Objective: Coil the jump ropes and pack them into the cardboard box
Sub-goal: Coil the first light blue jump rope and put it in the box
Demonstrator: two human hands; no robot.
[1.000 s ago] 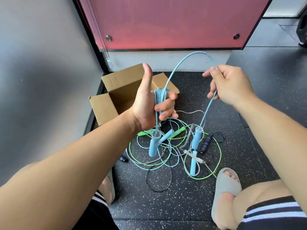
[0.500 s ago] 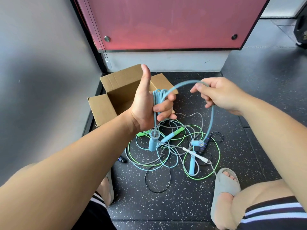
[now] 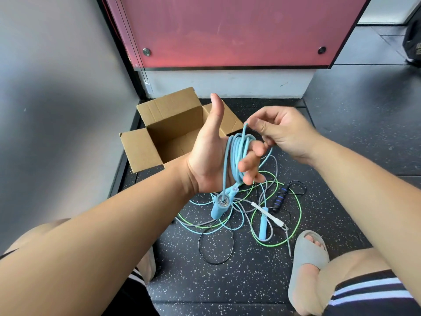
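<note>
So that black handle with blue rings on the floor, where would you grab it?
Probably mid-length on the black handle, coming from above: it lies flat on the floor, long and thin, so a grip can close across its narrow width.

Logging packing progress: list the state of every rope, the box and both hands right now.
left hand: holds the blue jump rope, thumb up.
right hand: pinches the rope's loose loop.
blue jump rope: mostly coiled round the left hand's fingers, handles hanging below.
cardboard box: open, nothing seen inside.
floor ropes: tangled, uncoiled.
</note>
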